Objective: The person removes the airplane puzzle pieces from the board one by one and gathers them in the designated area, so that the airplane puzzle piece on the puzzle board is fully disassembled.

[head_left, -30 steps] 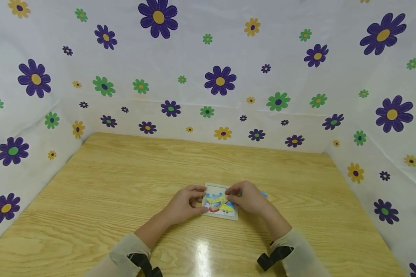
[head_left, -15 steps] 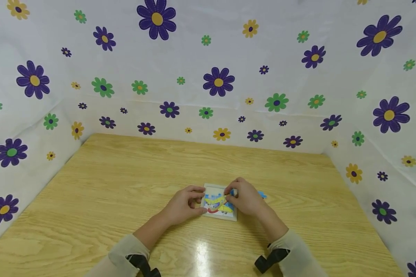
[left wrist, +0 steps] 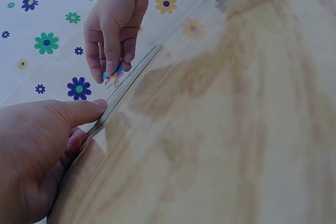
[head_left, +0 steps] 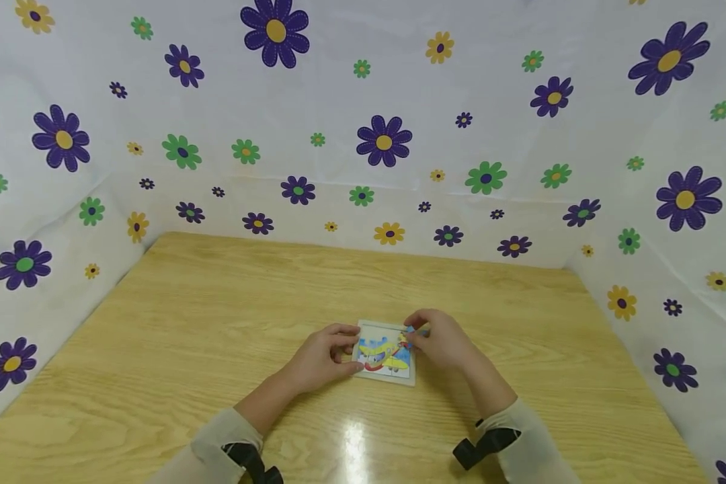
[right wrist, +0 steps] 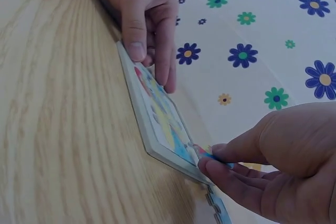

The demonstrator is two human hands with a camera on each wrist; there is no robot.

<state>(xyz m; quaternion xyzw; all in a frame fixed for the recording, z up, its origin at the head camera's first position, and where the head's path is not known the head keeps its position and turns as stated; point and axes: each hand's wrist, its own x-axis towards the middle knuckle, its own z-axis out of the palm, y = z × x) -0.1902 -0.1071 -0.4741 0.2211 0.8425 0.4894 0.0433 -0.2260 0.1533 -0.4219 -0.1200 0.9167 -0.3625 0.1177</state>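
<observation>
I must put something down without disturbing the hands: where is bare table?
The table is bare left of the left hand, between the puzzle tray and the flowered cloth, and between the forearms. Crowded: the tray's left edge, in that hand's grip, and right side, where the right hand pinches a piece near a blue piece.

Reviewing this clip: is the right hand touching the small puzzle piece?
Touching: the right wrist view shows the right hand pinching the puzzle piece between thumb and finger.
</observation>
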